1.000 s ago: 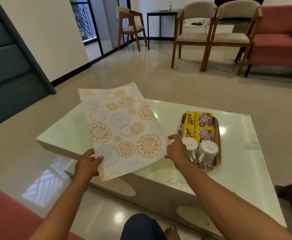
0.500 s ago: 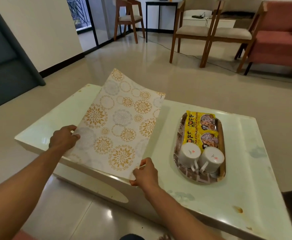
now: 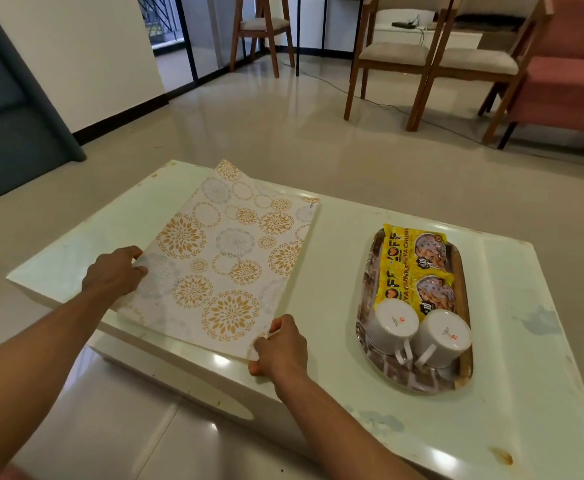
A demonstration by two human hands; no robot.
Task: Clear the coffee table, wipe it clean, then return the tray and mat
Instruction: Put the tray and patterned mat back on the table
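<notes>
A white mat [image 3: 224, 258] with gold and grey flower circles lies nearly flat on the left half of the pale coffee table [image 3: 512, 393]. My left hand [image 3: 114, 275] grips its near left corner and my right hand [image 3: 280, 348] grips its near right corner at the table's front edge. To the right stands an oval patterned tray [image 3: 363, 327]. It carries a yellow snack packet [image 3: 412, 268] and two white cups [image 3: 418, 332] lying mouth down with handles toward me.
Wooden chairs with beige seats [image 3: 422, 57] and a pink sofa [image 3: 574, 84] stand across the glossy floor. A cable [image 3: 370, 98] runs along the floor near them. A dark grey couch [image 3: 10, 109] is at the far left. Rust-like stains mark the table's right corner.
The mat was held up tilted in the air; both hands have lowered it onto the table's left half. The tray has not moved.
</notes>
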